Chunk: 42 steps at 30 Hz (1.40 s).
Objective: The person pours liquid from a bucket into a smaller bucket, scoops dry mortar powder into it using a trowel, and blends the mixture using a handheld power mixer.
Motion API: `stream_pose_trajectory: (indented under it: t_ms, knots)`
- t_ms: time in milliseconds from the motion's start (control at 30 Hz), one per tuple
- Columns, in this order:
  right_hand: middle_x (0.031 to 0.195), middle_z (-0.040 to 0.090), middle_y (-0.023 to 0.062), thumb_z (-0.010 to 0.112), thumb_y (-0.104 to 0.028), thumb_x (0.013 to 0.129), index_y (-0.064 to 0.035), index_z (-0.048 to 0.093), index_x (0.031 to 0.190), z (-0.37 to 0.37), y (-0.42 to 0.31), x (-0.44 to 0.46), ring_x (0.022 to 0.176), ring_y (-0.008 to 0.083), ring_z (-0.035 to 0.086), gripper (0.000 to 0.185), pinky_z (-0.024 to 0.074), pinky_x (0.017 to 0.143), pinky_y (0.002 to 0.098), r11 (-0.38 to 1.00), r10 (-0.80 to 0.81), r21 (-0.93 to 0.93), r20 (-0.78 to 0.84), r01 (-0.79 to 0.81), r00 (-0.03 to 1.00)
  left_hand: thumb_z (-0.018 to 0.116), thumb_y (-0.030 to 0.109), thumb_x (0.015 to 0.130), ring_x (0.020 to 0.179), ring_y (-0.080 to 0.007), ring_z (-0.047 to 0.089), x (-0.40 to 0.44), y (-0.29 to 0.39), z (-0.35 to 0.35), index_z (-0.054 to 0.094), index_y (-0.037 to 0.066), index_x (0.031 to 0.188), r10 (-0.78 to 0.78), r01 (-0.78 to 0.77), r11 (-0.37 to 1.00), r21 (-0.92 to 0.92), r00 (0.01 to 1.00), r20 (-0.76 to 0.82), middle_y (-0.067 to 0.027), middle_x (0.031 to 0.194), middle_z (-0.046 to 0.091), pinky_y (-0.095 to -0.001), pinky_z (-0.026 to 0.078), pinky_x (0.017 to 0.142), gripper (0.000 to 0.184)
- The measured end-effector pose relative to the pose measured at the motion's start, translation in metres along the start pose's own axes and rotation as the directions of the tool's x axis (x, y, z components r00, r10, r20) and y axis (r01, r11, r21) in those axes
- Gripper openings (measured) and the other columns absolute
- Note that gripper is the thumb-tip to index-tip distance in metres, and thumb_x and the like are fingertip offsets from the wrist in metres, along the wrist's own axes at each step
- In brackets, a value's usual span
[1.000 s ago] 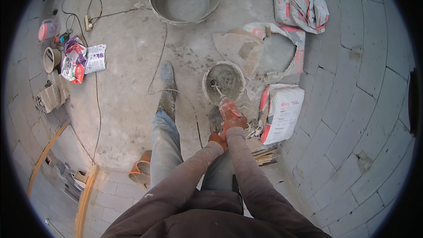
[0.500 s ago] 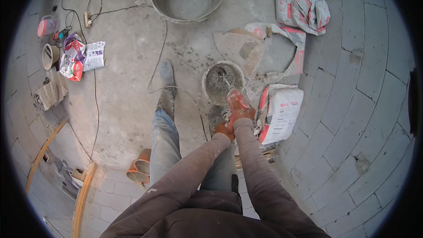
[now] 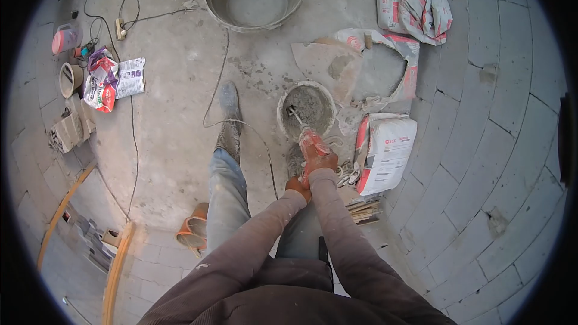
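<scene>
Both my hands are wrapped round a red power mixer (image 3: 312,142) spattered with grey. My right hand (image 3: 322,161) grips its body, while my left hand (image 3: 298,189) holds the rear, closer to me. From the mixer a metal shaft (image 3: 296,115) runs down into the left part of a round bucket (image 3: 332,121) of grey, lumpy wet mix (image 3: 310,101). The shaft's lower end is sunk in the mix and hidden. Beside the bucket, my booted right foot is partly covered by the hands and tool.
A large tub (image 3: 212,1) stands at the top. Cement bags (image 3: 388,153) lie right of the bucket, with an opened bag (image 3: 409,78) above. A cable (image 3: 265,139) crosses the floor by my left boot (image 3: 229,108). Orange pots (image 3: 194,229) sit at lower left.
Half a second ago the mixer and both hands moved right; now they have swung back left. The shaft's entry point has shifted from the bucket's middle to its left part.
</scene>
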State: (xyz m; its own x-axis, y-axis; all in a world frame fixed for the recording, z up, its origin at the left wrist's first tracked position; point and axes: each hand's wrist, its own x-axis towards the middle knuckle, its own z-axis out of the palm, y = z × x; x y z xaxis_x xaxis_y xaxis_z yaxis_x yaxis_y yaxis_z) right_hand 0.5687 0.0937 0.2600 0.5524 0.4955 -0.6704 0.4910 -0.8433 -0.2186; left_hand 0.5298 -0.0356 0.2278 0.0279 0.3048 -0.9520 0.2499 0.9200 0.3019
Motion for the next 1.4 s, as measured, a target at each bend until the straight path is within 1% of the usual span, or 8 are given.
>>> stream_pose_trajectory:
  t_ms: [133, 467, 667, 767, 867, 1033, 1133, 1400]
  knots:
    - [0.09, 0.068, 0.0204, 0.079, -0.036, 0.065, 0.0019, 0.067, 0.094, 0.006, -0.002, 0.019, 0.085, 0.034, 0.067, 0.049, 0.0518, 0.076, 0.0389, 0.998, -0.043, 0.037, -0.022, 0.043, 0.999, 0.08, 0.037, 0.065, 0.102, -0.0358, 0.062, 0.015, 0.008, 0.006, 0.053, -0.008, 0.117, 0.061, -0.064, 0.998, -0.013, 0.985, -0.164, -0.0241, 0.104, 0.064, -0.0371, 0.049, 0.087, 0.073]
    - [0.089, 0.069, 0.0182, 0.078, -0.039, 0.065, 0.0, 0.069, 0.092, -0.004, 0.016, 0.029, 0.084, 0.0334, 0.067, 0.049, 0.052, 0.077, 0.0391, 0.992, -0.051, -0.117, 0.018, 0.052, 0.999, 0.079, 0.03, 0.066, 0.106, -0.0363, 0.059, 0.005, 0.013, 0.025, 0.052, -0.006, 0.119, -0.129, 0.121, 0.985, -0.122, 0.99, -0.063, -0.0255, 0.111, 0.061, -0.0376, 0.047, 0.091, 0.07]
    - [0.084, 0.069, 0.0176, 0.079, -0.033, 0.065, 0.0058, 0.065, 0.092, 0.002, 0.053, 0.021, 0.076, 0.0317, 0.067, 0.049, 0.0518, 0.07, 0.039, 0.987, -0.108, 0.121, 0.0, 0.107, 0.994, 0.076, 0.028, 0.07, 0.105, -0.0357, 0.06, 0.004, -0.03, 0.042, 0.051, -0.008, 0.121, 0.037, -0.036, 0.999, 0.016, 0.998, -0.041, -0.026, 0.112, 0.061, -0.0368, 0.047, 0.09, 0.067]
    - [0.087, 0.068, 0.0193, 0.079, -0.031, 0.064, 0.0067, 0.064, 0.094, 0.007, 0.031, 0.018, 0.08, 0.0326, 0.067, 0.05, 0.0518, 0.071, 0.0384, 0.995, -0.004, 0.101, 0.086, -0.005, 0.996, 0.076, 0.027, 0.071, 0.106, -0.0345, 0.06, 0.003, -0.012, 0.02, 0.05, -0.008, 0.121, 0.008, -0.011, 0.989, -0.148, 1.0, -0.026, -0.0257, 0.115, 0.06, -0.0346, 0.047, 0.09, 0.067]
    - [0.086, 0.068, 0.0193, 0.079, -0.03, 0.065, 0.005, 0.064, 0.093, 0.002, 0.008, 0.01, 0.077, 0.0329, 0.066, 0.047, 0.0517, 0.07, 0.0378, 0.982, -0.17, 0.082, 0.015, 0.168, 0.985, 0.076, 0.027, 0.07, 0.105, -0.034, 0.06, 0.01, -0.006, 0.018, 0.052, -0.008, 0.12, 0.041, -0.052, 0.951, -0.304, 0.998, -0.043, -0.0254, 0.114, 0.06, -0.0337, 0.047, 0.09, 0.066]
    - [0.085, 0.068, 0.0194, 0.08, -0.03, 0.065, 0.0035, 0.065, 0.093, -0.013, -0.01, 0.005, 0.078, 0.0322, 0.067, 0.046, 0.0521, 0.071, 0.0381, 0.993, -0.106, -0.05, 0.014, 0.107, 0.994, 0.075, 0.029, 0.07, 0.103, -0.036, 0.06, 0.003, 0.006, 0.019, 0.054, -0.006, 0.118, 0.077, -0.082, 0.996, -0.046, 0.993, -0.094, -0.0248, 0.109, 0.062, -0.0369, 0.048, 0.089, 0.063]
    - [0.085, 0.069, 0.0193, 0.079, -0.031, 0.064, 0.004, 0.066, 0.092, -0.008, 0.013, 0.013, 0.078, 0.0313, 0.068, 0.047, 0.0522, 0.071, 0.0378, 0.997, -0.064, 0.043, 0.064, 0.061, 0.996, 0.076, 0.028, 0.069, 0.105, -0.0368, 0.06, -0.003, 0.006, 0.027, 0.053, -0.005, 0.119, -0.107, 0.105, 0.994, -0.035, 0.992, -0.074, -0.0253, 0.11, 0.062, -0.0381, 0.047, 0.09, 0.064]
    - [0.084, 0.069, 0.0194, 0.079, -0.032, 0.064, 0.0041, 0.067, 0.092, -0.002, 0.039, 0.011, 0.075, 0.0323, 0.067, 0.047, 0.0522, 0.07, 0.0375, 0.989, -0.146, 0.007, 0.04, 0.146, 0.989, 0.077, 0.032, 0.069, 0.1, -0.0363, 0.062, -0.016, -0.01, 0.027, 0.056, -0.005, 0.116, 0.036, -0.046, 0.995, -0.09, 0.993, -0.11, -0.0248, 0.102, 0.065, -0.0394, 0.048, 0.087, 0.063]
